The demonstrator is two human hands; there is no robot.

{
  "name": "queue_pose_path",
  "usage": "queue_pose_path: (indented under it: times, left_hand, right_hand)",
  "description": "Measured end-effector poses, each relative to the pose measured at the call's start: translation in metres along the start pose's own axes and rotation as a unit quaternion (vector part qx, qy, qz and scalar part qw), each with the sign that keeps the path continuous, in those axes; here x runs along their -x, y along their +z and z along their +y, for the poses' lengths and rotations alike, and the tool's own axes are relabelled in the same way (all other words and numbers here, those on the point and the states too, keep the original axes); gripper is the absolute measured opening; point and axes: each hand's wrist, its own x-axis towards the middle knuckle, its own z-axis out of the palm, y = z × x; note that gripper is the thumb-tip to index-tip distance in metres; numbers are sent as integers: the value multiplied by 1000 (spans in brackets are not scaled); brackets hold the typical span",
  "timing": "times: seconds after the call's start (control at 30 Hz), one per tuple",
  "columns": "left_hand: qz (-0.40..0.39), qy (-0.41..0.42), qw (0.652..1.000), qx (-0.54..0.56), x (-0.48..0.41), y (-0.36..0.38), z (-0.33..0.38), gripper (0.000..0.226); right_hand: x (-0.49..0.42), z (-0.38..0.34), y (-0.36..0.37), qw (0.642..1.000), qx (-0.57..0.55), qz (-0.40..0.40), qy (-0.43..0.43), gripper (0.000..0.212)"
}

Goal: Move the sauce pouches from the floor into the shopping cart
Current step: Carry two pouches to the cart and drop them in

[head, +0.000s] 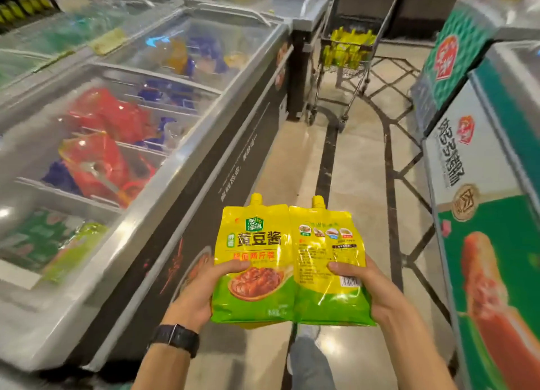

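I hold two yellow-green sauce pouches side by side in front of me, spouts up. My left hand [201,287] grips the left pouch [252,261], which shows its printed front. My right hand [369,284] grips the right pouch [328,261], which shows its back label and barcode. The shopping cart [347,68] stands farther down the aisle, at the end of the left freezer, with several yellow pouches [349,49] in its basket.
A long chest freezer [181,167] with glass lids lines the left side. Another freezer with green and white panels [482,214] stands on the right. A tiled floor aisle [344,161] runs between them toward the cart. My leg and shoe [309,348] show below the pouches.
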Motion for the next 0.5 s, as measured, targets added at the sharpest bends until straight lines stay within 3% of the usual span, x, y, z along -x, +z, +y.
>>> queue_pose_path:
  times: [0.13,0.3,0.4,0.5]
  left_hand:
    - [-3,-16,1000,-26,-79,52,44,76]
    - [-6,-15,999,-44,-163,115,106,59]
    - [-11,-23,998,-62,-214,141,140,66]
    - [-22,-19,997,-77,-272,160,174,79]
  right_hand:
    - [-61,-60,-42,1000,-13,17,-10,78]
    - [-132,-142,-76,999,-25,12,-25,99]
    - [-176,-186,-94,999,-32,8,-34,81]
    - [-226,-225,-110,998,-43,15,-38,86]
